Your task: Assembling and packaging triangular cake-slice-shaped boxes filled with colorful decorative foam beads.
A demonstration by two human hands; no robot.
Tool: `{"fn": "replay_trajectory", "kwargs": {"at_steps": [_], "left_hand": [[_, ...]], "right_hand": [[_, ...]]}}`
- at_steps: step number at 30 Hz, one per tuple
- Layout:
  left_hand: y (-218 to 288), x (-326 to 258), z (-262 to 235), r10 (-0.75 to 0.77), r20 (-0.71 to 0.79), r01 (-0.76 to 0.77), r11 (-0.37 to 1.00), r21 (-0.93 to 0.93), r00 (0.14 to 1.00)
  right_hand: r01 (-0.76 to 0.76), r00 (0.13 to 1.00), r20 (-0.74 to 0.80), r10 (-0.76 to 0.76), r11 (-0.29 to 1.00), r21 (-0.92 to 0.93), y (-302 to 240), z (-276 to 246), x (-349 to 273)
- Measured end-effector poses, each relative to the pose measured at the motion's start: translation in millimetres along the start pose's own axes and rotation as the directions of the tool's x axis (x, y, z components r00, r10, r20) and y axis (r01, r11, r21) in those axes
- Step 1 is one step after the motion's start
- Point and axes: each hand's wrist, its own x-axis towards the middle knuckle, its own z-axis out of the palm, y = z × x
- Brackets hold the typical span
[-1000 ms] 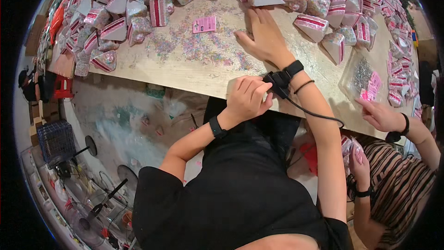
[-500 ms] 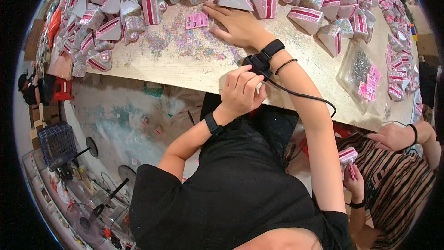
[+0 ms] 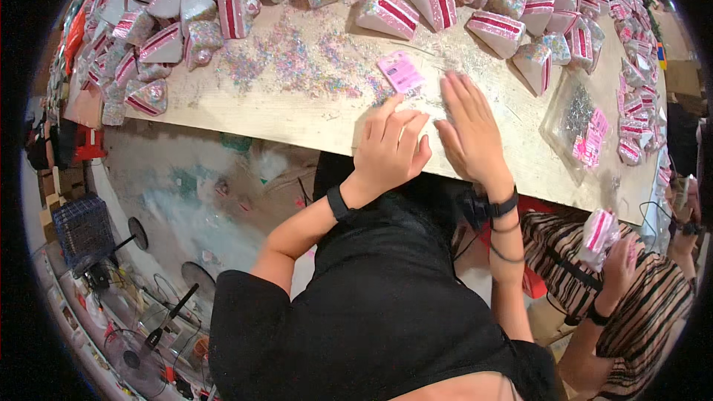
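My left hand (image 3: 390,145) hovers over or rests at the table's near edge, fingers loosely spread and nothing in them. Its index fingertip is at the lower edge of a small pink tag (image 3: 401,72), touching or nearly so. My right hand (image 3: 474,134), slightly blurred, lies flat and open on the tabletop to the right of the tag. Scattered sparkly pastel bits (image 3: 297,56) cover the wood left of the tag. Behind are wedge-shaped cake-slice ornaments, white with pink stripes, the nearest being one slice (image 3: 388,13) and another beside it (image 3: 433,1).
Heaps of cake-slice ornaments (image 3: 160,43) line the table's far side and right end. A clear bag (image 3: 575,115) with thin silvery pieces and pink tags lies at the right. A co-worker in striped clothing (image 3: 646,304) holds a wrapped cake slice (image 3: 598,234). Fans (image 3: 134,356) stand lower left.
My right hand has drawn back toward the near edge, and the pink tag has shifted right and nearer. Cake slices behind it have turned. The co-worker's hand and slice have moved.
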Motion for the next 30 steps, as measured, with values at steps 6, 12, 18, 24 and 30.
{"fn": "replay_trajectory", "kwargs": {"at_steps": [6,12,18,24,30], "left_hand": [[-1.9,8.9,-5.9,-0.069,0.255,0.056,0.997,0.059,0.964],[3.2,4.3,-1.8,-0.205,0.332,0.179,0.978,0.11,0.921],[4.3,7.7,-4.6,-0.242,0.357,0.195,0.967,0.162,0.902],[4.0,9.5,-4.8,-0.216,0.424,0.157,0.973,0.17,0.88],[3.2,10.3,-5.0,-0.219,0.409,0.162,0.972,0.171,0.886]], "right_hand": [[-0.246,0.968,-0.035,0.249,0.966,0.075,8.2,-5.9,-55.2],[-0.374,0.813,-0.344,0.471,0.873,0.311,16.5,2.3,-78.1],[-0.467,0.823,-0.244,0.513,0.855,0.224,12.9,-22.8,-96.1],[-0.497,0.868,0.061,0.493,0.863,0.092,-11.7,-46.1,-111.9],[-0.635,0.771,-0.057,0.634,0.773,0.008,11.6,-43.5,-135.1]]}}
